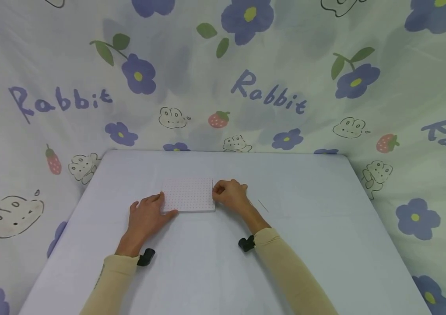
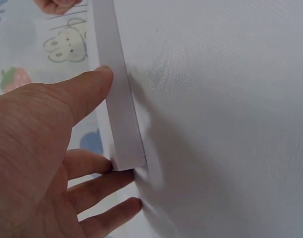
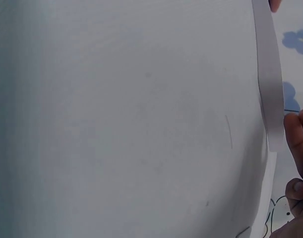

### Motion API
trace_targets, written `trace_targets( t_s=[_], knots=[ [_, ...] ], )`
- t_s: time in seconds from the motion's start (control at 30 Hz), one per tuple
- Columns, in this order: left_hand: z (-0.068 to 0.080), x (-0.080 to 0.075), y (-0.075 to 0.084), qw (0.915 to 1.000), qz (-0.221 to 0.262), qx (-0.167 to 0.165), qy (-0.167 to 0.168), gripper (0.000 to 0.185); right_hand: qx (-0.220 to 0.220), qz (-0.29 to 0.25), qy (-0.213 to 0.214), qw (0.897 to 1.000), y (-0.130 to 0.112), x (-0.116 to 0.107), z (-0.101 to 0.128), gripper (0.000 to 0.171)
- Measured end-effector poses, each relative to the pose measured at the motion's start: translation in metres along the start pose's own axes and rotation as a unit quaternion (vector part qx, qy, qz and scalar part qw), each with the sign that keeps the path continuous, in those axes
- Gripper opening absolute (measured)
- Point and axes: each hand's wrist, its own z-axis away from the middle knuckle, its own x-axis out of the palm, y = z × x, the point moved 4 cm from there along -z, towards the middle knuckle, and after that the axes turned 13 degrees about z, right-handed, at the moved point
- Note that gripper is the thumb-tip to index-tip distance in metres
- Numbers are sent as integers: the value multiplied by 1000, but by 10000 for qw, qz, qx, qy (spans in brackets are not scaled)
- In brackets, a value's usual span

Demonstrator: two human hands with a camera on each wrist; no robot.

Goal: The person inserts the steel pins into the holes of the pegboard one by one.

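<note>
Behind and around the work hangs a pale cloth (image 1: pixel 293 65) printed with blue flowers, strawberries, rabbits and the word "Rabbit". Below it, the bench (image 1: pixel 305 245) is covered in plain white fabric. Near its middle lies a white pegboard (image 1: pixel 188 195), a flat square slab dotted with rows of small holes, resting on the bench between both hands.

At its near-left corner the left hand (image 1: pixel 146 217) is wide, its thumb laid straight along the board's side edge and the fingers against the corner, pressing rather than grasping. At the right edge the right hand (image 1: pixel 230 194) has its fingers curled in against the board's rim; it seems to pinch that edge, though the wrist view shows only fingertips.

I judge the step to be steadying or squaring the board. A next move would call for both hands keeping even contact.

A thin pale sliver (image 1: pixel 263 205) lies just right of the right wrist, well clear of the board; nothing blocks it.
</note>
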Motion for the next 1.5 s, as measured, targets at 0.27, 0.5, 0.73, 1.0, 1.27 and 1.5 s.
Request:
trace_targets(
  t_s=[0.27,0.5,0.73,1.0,1.27,1.5],
  knots=[
    [0,-2,-1,10000,29,88,36,81,385,-223,119,9989,27,-15,6,4],
    [-1,0,-1,9999,46,137,69,83,732,-268,199,9968,74,-38,20,8],
    [0,1,-1,9998,67,146,77,83,1242,79,110,9922,113,-56,43,14],
    [0,1,-2,9999,48,110,25,84,1847,337,-428,9813,134,-57,71,21],
    [-2,3,-3,10000,8,60,-59,85,2039,324,-602,9766,129,-51,84,21],
    [-1,2,-2,10000,49,51,-26,84,1990,510,-415,9778,123,-48,87,19]
  ],
)
